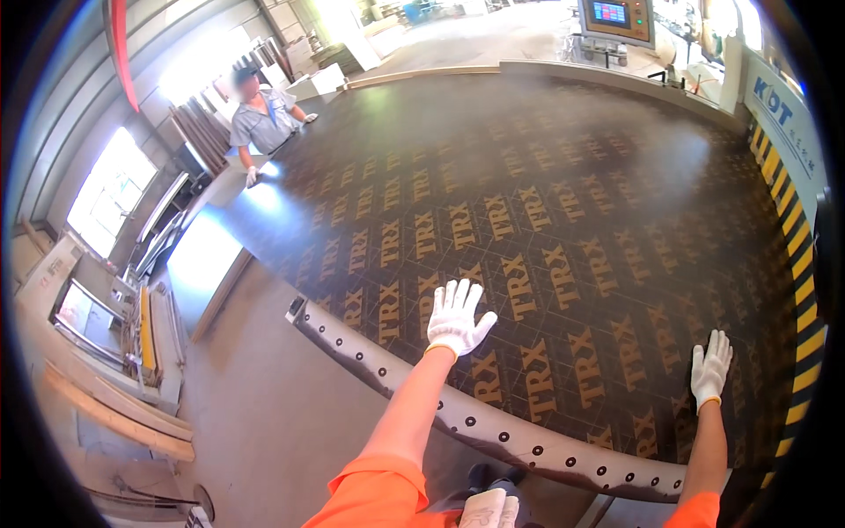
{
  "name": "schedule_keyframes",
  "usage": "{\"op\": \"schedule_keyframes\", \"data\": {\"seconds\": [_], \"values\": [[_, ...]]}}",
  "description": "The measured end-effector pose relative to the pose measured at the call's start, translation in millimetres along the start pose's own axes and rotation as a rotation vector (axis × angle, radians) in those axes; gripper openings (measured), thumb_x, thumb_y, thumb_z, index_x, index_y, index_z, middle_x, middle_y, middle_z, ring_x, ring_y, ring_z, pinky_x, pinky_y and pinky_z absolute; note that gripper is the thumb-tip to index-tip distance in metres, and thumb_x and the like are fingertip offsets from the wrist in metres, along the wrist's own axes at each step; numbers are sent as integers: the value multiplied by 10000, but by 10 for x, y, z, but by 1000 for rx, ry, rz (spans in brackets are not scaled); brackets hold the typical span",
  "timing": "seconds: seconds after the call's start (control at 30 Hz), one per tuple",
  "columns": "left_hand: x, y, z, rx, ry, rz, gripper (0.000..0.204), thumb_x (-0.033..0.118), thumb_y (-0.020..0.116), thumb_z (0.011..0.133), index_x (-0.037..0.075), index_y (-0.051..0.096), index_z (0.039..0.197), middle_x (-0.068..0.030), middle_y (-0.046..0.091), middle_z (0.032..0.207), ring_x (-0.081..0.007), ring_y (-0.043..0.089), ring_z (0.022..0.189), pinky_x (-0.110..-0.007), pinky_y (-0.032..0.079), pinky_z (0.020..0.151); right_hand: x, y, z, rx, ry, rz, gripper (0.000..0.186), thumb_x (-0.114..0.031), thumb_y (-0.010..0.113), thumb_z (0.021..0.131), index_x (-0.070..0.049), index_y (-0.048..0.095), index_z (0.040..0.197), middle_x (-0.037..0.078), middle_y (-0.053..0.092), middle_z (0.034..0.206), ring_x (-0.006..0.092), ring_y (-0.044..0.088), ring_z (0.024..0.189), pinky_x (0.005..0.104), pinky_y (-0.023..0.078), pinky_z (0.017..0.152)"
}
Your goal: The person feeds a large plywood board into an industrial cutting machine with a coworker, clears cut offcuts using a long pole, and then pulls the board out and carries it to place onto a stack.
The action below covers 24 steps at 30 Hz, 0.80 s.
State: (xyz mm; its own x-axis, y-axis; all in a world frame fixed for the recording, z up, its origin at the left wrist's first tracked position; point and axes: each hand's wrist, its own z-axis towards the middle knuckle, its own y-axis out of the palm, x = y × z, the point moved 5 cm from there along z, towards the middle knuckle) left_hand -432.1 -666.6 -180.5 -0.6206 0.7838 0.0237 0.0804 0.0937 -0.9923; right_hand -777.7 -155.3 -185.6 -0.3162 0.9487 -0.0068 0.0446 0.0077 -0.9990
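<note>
A large dark brown panel (493, 255) printed all over with gold lettering spreads out in front of me. Flat on its surface near the front edge lies my left hand (457, 319), in a white knit glove with the fingers spread. Farther right, my right hand (709, 370), gloved the same way, rests on the panel with its fingers stretched out. Neither hand holds anything. Along the panel's near side runs a pale metal edge rail (493, 428) with a row of dark round holes, and both my forearms reach over it.
At the panel's far left stands a co-worker (264, 123) in a grey shirt and white gloves. A black-and-yellow striped barrier (797, 264) borders the right side. A control screen (616, 18) stands at the back right. Stacked boards (216, 286) lie left.
</note>
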Motion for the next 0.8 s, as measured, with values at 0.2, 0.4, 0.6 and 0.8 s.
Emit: {"op": "schedule_keyframes", "data": {"seconds": [0.2,0.4,0.6,0.8], "values": [[-5,3,18,-22,-15,7,817,646,413,1064,118,352,1684,-164,279,1772,-363,201,1649,-517,94,1359,-13,-46,131,-5,-31,-18,658,-376,447,1118,31,386,1631,235,340,1727,380,281,1613,471,155,1357],[-13,-3,-14,-3,-10,-9,826,654,404,1066,110,346,1686,-169,275,1772,-362,189,1653,-512,82,1362,-6,-62,110,-19,-29,-47,650,-379,430,1127,35,390,1627,231,340,1728,370,283,1614,466,154,1360],[-13,-41,-54,-23,-19,-12,826,650,397,1071,110,332,1693,-170,267,1776,-354,176,1660,-506,73,1364,24,-34,88,7,-38,-63,651,-388,425,1128,27,391,1628,230,335,1731,379,284,1612,472,158,1357],[7,-48,-93,46,25,18,803,603,475,1059,91,388,1671,-190,290,1768,-388,221,1646,-507,124,1353,25,-118,11,121,-79,61,683,-390,554,1066,39,447,1587,244,401,1684,422,349,1554,495,227,1314]]}}
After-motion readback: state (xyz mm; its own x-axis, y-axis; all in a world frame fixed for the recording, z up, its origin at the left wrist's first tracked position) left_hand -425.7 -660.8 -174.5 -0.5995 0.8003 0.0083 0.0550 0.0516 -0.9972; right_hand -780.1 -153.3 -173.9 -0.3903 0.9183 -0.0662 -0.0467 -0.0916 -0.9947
